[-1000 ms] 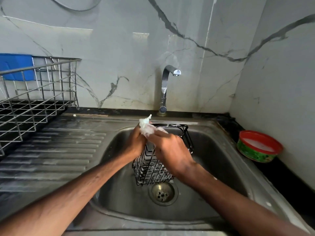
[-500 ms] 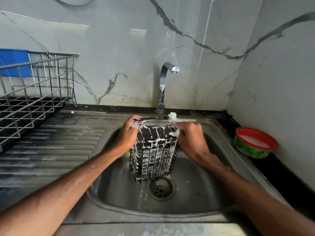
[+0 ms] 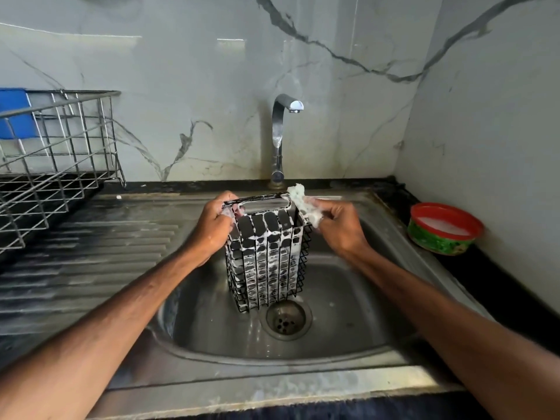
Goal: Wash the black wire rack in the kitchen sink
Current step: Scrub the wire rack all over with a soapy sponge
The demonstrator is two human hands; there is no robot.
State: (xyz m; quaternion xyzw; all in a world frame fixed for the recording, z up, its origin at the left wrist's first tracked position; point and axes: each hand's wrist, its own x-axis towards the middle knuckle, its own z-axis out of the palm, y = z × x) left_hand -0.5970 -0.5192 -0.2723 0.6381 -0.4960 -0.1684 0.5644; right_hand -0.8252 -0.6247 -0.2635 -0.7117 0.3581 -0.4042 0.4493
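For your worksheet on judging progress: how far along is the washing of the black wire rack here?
Done: the black wire rack stands upright in the sink, its front coated in suds. In hand: the left hand grips its top edge while the right hand holds a soapy white pad at the top right corner. Left: rinsing; no water runs from the tap.

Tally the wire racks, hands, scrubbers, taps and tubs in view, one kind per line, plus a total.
Wire racks: 2, the black wire rack and the steel dish rack.
Hands: 2, left hand and right hand.
Scrubbers: 1, the white scrubber.
Taps: 1, the tap.
Tubs: 1, the green tub.
Total: 7.
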